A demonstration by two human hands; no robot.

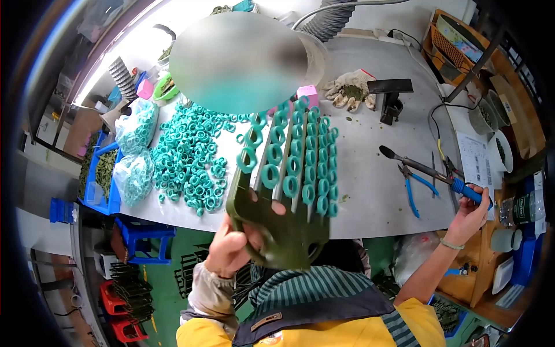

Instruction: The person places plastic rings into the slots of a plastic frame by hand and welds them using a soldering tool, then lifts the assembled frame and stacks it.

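Observation:
My left hand (228,250) is closed round the edge of a dark green moulded frame (280,231), tilted up in front of my chest. Several rows of teal rings (292,166) line its long prongs. At the right table edge, the fingers of my right hand (471,215) wrap the blue handle of a long tool (425,169) with a dark, spoon-like tip. Blue-handled pliers (411,188) lie just left of that tool. A heap of loose teal rings (191,153) spreads over the table on the left.
Bags of teal rings (136,130) stand beside the heap. A dark metal stand (391,99) and a worn glove (351,89) are farther back. Blue bins (103,179) and a blue stool (144,238) flank the left side. A printed sheet (475,159) lies at right.

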